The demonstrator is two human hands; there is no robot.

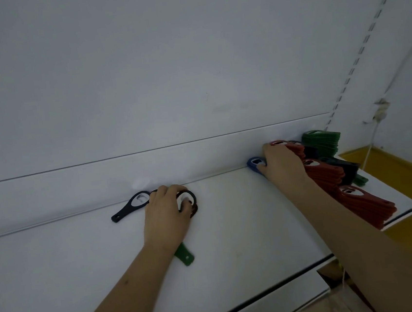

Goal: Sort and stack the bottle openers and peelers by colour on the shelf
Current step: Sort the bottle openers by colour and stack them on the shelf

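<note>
The left hand grips loose openers gathered for sorting, while the right hand pinches a blue opener beside the red stacks, probably starting its own pile.

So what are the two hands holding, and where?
The left hand grips openers at their ring ends. The right hand pinches the blue opener by its head.

White shelf — loose black opener, red stacks, green stack.
</note>
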